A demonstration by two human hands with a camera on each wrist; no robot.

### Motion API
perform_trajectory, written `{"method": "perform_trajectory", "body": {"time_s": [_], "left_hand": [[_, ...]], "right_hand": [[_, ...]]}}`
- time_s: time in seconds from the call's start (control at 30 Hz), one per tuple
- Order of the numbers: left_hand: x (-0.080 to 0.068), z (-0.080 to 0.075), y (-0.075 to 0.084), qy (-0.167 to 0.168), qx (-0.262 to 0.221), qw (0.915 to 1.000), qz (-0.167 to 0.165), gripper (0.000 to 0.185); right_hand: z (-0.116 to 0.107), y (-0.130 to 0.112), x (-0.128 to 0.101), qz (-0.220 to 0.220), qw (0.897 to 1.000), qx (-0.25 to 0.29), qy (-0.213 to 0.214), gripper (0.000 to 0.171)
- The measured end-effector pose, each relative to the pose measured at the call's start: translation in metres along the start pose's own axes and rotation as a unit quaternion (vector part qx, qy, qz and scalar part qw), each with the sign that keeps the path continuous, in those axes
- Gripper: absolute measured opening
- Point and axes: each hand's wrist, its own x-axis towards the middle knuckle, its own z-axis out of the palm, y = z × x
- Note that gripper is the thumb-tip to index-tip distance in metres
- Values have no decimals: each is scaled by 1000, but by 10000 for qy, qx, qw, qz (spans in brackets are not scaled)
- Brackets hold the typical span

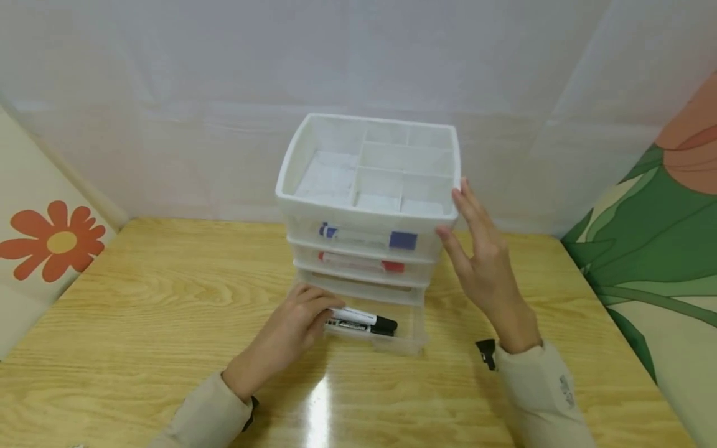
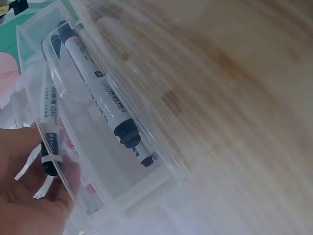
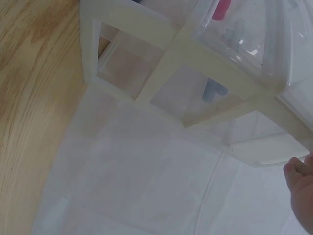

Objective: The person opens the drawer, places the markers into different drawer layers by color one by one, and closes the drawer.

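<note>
A white storage unit with clear drawers stands on the table, its bottom drawer pulled out. My left hand pinches one end of a black-capped whiteboard marker over that drawer. Beneath it, a second black-capped marker lies inside the drawer, close to the front wall. The tip of a third dark-ended one shows beyond it. Against the unit's upper right side rests my right hand, fingers extended along the side and thumb at the front corner.
Blue-ended markers show through the top drawer, red-ended ones through the middle drawer. A divided tray forms the unit's top. Behind hangs a white cloth; flower-patterned panels flank the wooden table.
</note>
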Motion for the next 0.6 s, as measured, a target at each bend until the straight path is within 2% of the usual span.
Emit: {"method": "perform_trajectory", "body": {"time_s": [0.13,0.27,0.4,0.6], "left_hand": [[0,1,-1,-50,-138,9998,-126,26],[0,3,0,-275,-291,9989,-262,24],[-1,4,1,-396,-236,9984,-315,25],[-2,-1,2,-347,-44,9980,-528,27]], "right_hand": [[-1,0,-1,44,10000,-30,-38,58],[-2,1,-2,74,9999,-69,-87,57],[-2,1,-2,46,9999,-81,-80,59],[0,1,0,1,10000,11,-18,58]]}}
